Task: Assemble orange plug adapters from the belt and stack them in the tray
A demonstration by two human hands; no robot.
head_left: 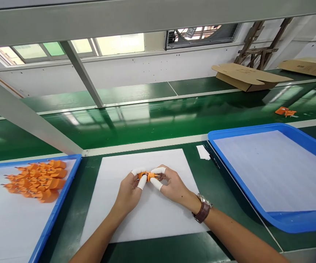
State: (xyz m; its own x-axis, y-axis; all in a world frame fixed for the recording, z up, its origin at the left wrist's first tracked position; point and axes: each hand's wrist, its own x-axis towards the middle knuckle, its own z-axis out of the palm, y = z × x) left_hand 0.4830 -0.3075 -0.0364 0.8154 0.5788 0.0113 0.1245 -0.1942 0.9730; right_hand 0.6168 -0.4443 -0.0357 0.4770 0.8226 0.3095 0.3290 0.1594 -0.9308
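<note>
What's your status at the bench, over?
Left hand, right hand: both pinching orange part above sheet. Spare parts in left tray. Nothing in the way.

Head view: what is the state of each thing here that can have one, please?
orange part, held between the fingertips of both hands, over the white sheet.
left hand, grip shut on the orange part.
right hand, grip shut on the orange part.
left tray, holds a heap of orange parts.
right tray, lined with white.
cardboard box, flaps open.
</note>
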